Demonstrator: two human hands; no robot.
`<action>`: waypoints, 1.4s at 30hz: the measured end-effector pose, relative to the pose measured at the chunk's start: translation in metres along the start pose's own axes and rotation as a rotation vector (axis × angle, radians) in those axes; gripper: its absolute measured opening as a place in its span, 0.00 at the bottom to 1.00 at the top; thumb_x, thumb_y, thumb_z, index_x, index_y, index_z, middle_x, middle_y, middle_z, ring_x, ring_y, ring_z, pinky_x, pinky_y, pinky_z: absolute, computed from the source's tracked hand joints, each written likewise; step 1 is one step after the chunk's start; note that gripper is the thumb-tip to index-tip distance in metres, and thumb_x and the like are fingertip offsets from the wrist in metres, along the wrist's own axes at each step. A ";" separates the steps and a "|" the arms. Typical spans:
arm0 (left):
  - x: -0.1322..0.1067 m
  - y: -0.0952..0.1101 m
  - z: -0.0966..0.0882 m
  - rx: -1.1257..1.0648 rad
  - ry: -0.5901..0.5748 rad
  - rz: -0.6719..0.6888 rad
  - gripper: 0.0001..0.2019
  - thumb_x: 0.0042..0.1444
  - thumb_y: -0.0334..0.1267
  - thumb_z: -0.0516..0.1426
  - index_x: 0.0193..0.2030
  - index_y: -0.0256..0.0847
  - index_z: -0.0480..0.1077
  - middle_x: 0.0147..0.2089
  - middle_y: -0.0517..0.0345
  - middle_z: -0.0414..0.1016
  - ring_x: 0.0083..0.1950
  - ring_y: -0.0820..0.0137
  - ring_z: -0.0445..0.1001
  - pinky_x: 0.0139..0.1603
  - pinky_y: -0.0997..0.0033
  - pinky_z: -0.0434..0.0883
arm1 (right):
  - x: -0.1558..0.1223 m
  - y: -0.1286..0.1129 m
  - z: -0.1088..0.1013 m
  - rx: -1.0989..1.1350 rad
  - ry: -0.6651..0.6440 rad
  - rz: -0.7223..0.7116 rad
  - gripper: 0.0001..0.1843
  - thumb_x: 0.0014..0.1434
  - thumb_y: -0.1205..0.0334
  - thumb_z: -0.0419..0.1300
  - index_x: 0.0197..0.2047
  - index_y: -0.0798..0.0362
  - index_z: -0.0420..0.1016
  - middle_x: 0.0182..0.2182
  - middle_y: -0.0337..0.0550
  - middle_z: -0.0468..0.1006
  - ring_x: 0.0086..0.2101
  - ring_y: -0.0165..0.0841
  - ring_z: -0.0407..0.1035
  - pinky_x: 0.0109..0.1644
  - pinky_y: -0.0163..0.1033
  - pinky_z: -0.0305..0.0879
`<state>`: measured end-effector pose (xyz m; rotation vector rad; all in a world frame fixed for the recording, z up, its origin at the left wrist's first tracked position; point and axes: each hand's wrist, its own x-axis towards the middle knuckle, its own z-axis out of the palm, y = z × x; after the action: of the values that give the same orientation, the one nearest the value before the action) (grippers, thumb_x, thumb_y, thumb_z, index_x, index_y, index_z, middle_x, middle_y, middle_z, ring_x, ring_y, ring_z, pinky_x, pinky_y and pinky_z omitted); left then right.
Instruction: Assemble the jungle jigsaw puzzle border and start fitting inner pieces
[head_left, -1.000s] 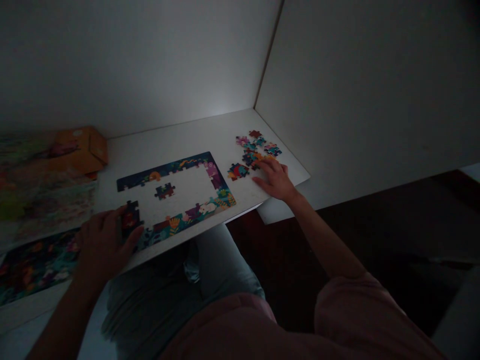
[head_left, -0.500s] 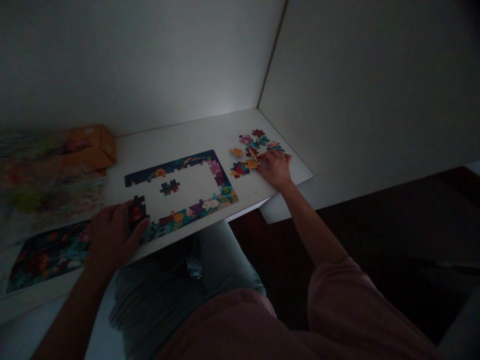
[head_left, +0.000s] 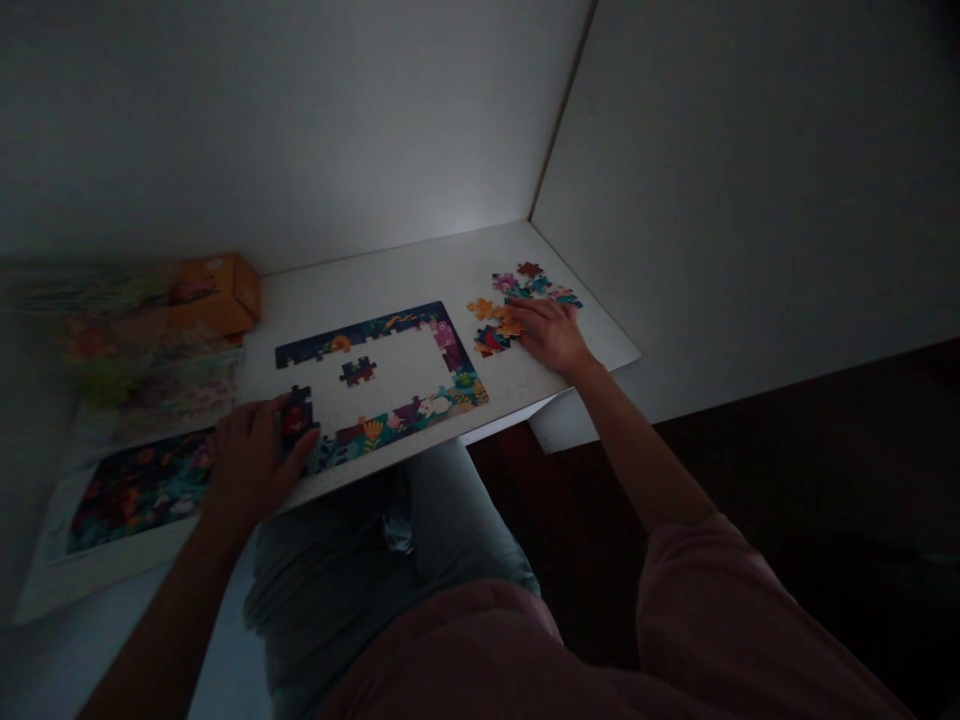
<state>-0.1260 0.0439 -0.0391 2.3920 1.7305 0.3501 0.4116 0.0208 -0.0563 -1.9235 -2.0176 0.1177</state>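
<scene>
A half-built jigsaw puzzle [head_left: 390, 345] lies on the white desk [head_left: 420, 270], its coloured border framing a bare middle with one small joined cluster [head_left: 358, 371]. My left hand [head_left: 251, 460] rests on the puzzle's near left corner, fingers lying over a dark piece [head_left: 298, 412] there. My right hand [head_left: 553, 333] lies flat, fingers stretched onto a heap of loose pieces [head_left: 517, 295] to the right of the puzzle. The room is dim, so small details are hard to read.
An orange box [head_left: 217, 290] stands at the back left beside colourful printed sheets [head_left: 165, 385]. A dark picture sheet [head_left: 139, 490] lies at the near left. White walls close the desk behind and to the right. My lap sits under the desk's front edge.
The view has shifted left, so everything sits further right in frame. My right hand slid into the loose pieces and spread some. My left hand stayed on the corner.
</scene>
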 end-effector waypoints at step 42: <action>-0.006 0.003 -0.010 -0.018 -0.023 0.040 0.32 0.81 0.57 0.54 0.83 0.44 0.71 0.74 0.24 0.74 0.77 0.22 0.73 0.75 0.17 0.72 | 0.113 -0.026 0.012 0.104 -0.183 0.218 0.21 0.69 0.55 0.77 0.62 0.51 0.87 0.57 0.59 0.91 0.56 0.57 0.85 0.62 0.57 0.81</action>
<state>-0.1279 0.0368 -0.0295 2.4112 1.6646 0.3410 0.3814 0.1316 -0.0383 -2.1271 -1.8614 0.4590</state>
